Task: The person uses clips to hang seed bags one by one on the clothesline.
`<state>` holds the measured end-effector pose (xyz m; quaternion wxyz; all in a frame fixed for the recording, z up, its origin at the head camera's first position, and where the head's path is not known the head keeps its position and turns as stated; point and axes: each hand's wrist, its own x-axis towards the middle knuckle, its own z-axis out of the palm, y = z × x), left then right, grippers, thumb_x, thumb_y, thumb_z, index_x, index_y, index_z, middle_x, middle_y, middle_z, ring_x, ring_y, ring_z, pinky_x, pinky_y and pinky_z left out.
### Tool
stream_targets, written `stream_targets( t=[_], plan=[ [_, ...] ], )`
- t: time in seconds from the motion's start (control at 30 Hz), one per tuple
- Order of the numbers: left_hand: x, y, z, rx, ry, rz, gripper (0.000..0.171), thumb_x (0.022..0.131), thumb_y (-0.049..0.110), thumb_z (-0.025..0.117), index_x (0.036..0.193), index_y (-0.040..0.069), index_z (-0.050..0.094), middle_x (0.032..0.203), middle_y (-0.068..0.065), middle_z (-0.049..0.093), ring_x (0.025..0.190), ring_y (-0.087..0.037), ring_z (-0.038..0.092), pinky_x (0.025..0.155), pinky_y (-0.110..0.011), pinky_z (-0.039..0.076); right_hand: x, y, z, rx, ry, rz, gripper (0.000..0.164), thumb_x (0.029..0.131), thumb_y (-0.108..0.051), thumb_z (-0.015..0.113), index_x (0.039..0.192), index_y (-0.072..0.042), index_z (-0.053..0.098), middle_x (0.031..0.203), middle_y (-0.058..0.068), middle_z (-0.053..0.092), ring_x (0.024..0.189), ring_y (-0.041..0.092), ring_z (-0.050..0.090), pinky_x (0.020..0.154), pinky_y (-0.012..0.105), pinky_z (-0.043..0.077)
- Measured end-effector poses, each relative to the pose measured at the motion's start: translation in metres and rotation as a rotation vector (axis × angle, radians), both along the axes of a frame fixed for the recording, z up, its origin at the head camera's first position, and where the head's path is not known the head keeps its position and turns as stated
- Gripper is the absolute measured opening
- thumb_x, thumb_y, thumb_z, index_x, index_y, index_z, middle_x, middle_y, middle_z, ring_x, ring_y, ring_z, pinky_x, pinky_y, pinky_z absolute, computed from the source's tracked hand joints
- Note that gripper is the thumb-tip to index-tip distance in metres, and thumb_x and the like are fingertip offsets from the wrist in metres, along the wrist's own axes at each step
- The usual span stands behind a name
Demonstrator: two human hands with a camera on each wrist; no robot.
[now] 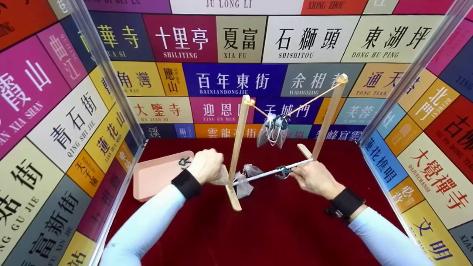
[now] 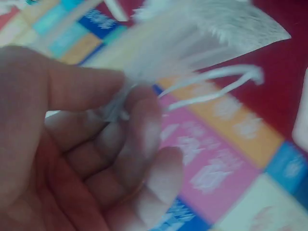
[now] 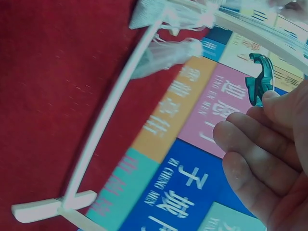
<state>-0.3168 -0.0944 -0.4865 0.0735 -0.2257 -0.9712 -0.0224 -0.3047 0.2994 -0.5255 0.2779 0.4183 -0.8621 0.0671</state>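
My left hand (image 1: 207, 166) is beside the left post of a wooden stand (image 1: 239, 140). Thumb and forefinger pinch the gathered neck of a sheer drawstring bag (image 2: 236, 29); its white string loops out to the side. At the stand's right foot my right hand (image 1: 314, 179) pinches a small dark green plastic clip (image 3: 261, 81) between thumb and forefinger, the other fingers loosely bent. Several similar bags (image 1: 272, 129) hang bunched from the cord (image 1: 314, 99) strung between the post tops. More sheer bags (image 1: 244, 186) lie by the left post's foot.
A pink tray (image 1: 147, 184) with dark clips (image 1: 184, 162) at its right end lies left of the stand. A white rod (image 1: 268, 172) joins the two posts low down. Printed panels (image 1: 236, 79) wall the red cloth (image 1: 295, 229) at back and sides.
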Motion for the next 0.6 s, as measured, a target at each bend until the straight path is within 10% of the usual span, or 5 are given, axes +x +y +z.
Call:
stream_targets(
  t=[0.27,0.6],
  plan=[
    [0.015,0.030,0.067,0.039,0.046,-0.130,0.020,0.099,0.019,0.080,0.097,-0.001,0.079,0.088,-0.022,0.077,0.077,-0.042,0.078,0.066,-0.056,0.068,-0.004,-0.013,0.050,-0.041,0.057,0.041,0.030,0.091,-0.009,0.088,0.077,-0.013,0.062,0.064,0.000,0.054,0.051,0.016,0.058,0.055,0.041,0.063],
    [-0.003,0.065,0.111,0.078,0.173,-0.252,0.008,0.097,0.009,0.079,0.101,0.003,0.084,0.095,-0.018,0.082,0.083,-0.040,0.080,0.072,-0.051,0.070,-0.009,-0.036,0.125,-0.055,0.160,0.035,0.031,0.095,-0.009,0.083,0.075,-0.011,0.059,0.061,0.002,0.053,0.050,0.009,0.037,0.042,0.028,0.044]
  ],
)
